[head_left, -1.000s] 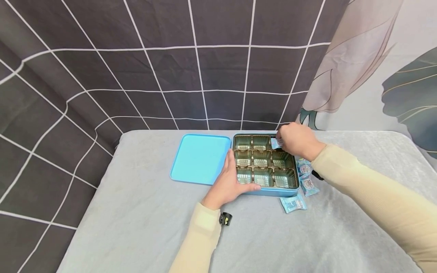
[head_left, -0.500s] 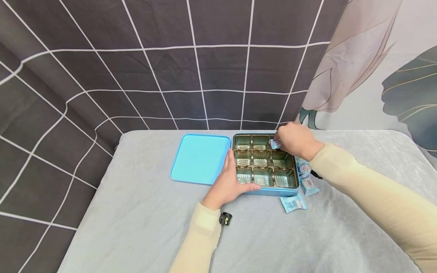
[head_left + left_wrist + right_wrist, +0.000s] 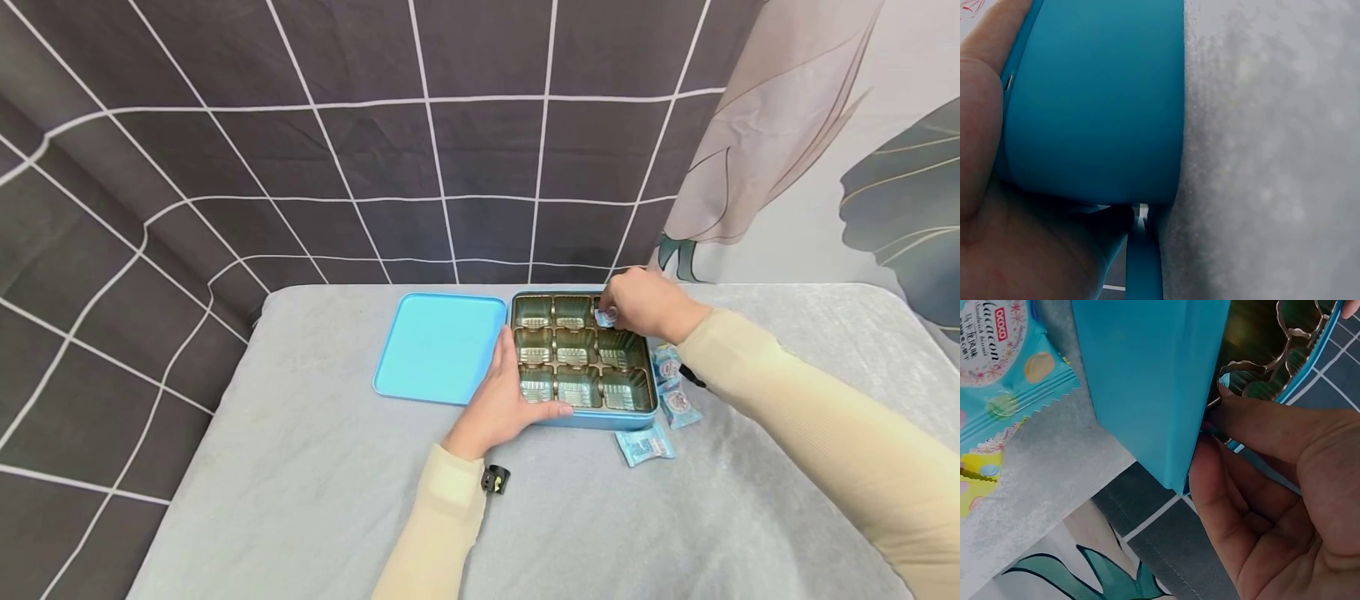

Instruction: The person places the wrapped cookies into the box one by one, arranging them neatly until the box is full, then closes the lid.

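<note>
A blue tin [image 3: 596,422] holds a gold tray [image 3: 576,367] with square compartments. My left hand [image 3: 498,412] rests against its front left corner, fingers straight along the left side and thumb along the front. In the left wrist view that hand lies against the tin's blue wall [image 3: 1097,100]. At the back right compartment, my right hand [image 3: 651,304] pinches a small blue macaron packet [image 3: 606,317], mostly covered by the fingers. The right wrist view has the thumb and fingers of the right hand [image 3: 1272,481] at the tin's corner [image 3: 1175,481].
A flat blue lid [image 3: 438,346] lies left of the tin. Several wrapped packets lie by its right side, including a macaron packet [image 3: 678,408], and another packet [image 3: 645,446] lies in front. A grey cloth [image 3: 300,467] covers the table; a dark checked curtain [image 3: 360,158] hangs behind.
My right hand has shifted slightly left and lower with the macaron packet in the back right compartment, and its forearm has swung slightly. My left hand has stayed against the tin.
</note>
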{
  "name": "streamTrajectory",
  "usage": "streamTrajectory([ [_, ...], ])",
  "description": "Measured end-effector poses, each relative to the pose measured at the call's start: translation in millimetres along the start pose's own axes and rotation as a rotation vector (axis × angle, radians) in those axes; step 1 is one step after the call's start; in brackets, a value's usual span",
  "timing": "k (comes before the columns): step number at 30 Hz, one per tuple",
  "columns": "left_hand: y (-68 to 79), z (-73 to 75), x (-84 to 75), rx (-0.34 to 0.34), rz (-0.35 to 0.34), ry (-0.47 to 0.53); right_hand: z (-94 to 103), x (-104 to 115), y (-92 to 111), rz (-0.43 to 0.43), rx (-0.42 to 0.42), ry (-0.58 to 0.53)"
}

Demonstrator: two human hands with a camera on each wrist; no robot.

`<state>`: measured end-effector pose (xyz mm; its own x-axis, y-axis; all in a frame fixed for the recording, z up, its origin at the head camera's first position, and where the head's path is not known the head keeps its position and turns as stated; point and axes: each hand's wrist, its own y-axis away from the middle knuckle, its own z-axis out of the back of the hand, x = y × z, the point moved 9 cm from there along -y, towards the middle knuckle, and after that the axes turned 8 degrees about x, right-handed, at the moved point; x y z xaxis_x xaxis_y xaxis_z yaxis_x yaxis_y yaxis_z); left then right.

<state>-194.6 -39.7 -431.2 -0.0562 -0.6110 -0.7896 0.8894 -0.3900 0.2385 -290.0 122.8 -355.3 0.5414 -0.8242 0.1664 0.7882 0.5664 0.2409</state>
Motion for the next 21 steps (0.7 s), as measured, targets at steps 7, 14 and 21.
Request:
streamTrajectory([
  [7,-0.1,0.7,-0.3,0.0,-0.004,0.005,-0.7,3.9,-2.1,0.015,0.028,0.005],
  [14,-0.4,0.7,-0.8,0.0,-0.007,-0.004,-2.5,6.2,-4.5,0.046,0.015,0.009],
  [21,0.0,0.5,-1.1,0.0,-0.002,-0.009,-7.7,4.1,-9.9,0.057,0.015,0.016],
])
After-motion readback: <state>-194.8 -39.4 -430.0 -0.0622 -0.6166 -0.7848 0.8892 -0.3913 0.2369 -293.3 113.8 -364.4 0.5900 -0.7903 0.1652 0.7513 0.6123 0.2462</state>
